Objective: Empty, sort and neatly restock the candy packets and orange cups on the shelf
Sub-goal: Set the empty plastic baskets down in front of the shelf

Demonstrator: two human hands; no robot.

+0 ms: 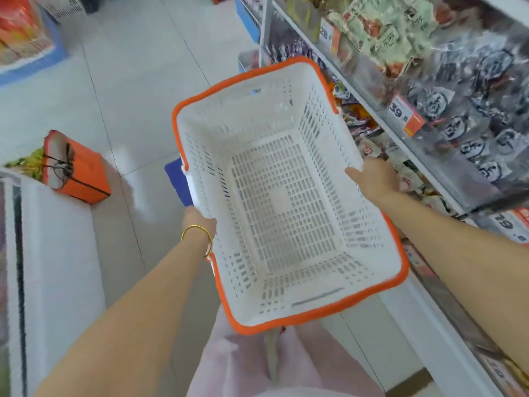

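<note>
White orange-rimmed basket gripped by left hand and right hand, fingers clamped on opposite walls. Risk: bumping shelf right of basket, dislodging candy packets.

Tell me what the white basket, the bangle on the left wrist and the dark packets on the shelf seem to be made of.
The basket looks like moulded plastic: matte white slotted walls, an orange rim. The bangle seems metal, gold-coloured and polished, since it glints; real gold cannot be told. The dark packets seem glossy plastic film, by their reflections, though blurred.
</note>
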